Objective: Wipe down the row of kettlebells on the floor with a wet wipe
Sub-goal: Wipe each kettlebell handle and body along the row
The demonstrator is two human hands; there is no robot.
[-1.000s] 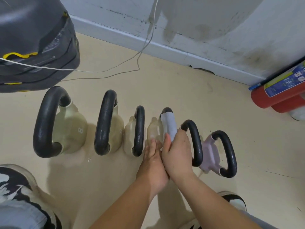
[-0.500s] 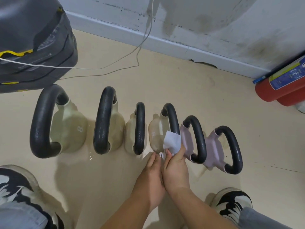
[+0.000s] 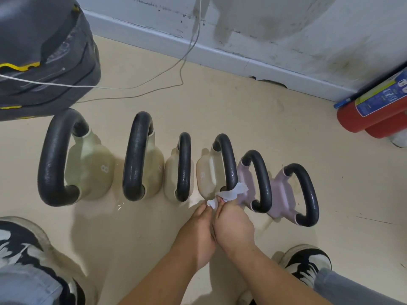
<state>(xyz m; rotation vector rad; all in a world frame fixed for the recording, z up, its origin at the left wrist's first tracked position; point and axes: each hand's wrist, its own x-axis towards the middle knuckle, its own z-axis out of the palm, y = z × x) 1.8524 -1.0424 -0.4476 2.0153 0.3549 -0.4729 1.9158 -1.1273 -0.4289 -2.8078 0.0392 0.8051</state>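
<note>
head view, row: six kettlebells [image 3: 92,172] stand side by side on the floor [image 3: 220,111], handles up, four beige to the left, two pink [image 3: 280,194] to the right.
thing being wiped: fourth kettlebell [image 3: 206,175] from the left, beige, just beside the first pink one.
wet wipe: wet wipe [image 3: 231,193] is bunched against the near lower end of that bell's black handle [image 3: 226,159], where it joins the body.
right hand: right hand [image 3: 233,225] pinches the wipe with curled fingers, tips hidden under the tissue.
left hand: left hand [image 3: 198,227] lies pressed against the right, fingertips by the wipe's loose tail; cannot tell if they pinch it.
why so held: likely both hands bunch the wipe so it wraps the narrow handle base and rubs the joint.
why so placed: bells are close together, so the hands come in from the near side.
progress, judged: mid-row; the two pink bells probably remain.
shoes: shoes [image 3: 306,263] straddle the hands, a crouch facing the row.
rest: fire extinguisher [image 3: 370,108] far right, cable [image 3: 182,62] trailing from the wall [image 3: 286,23], black bag [image 3: 44,51] upper left.
</note>
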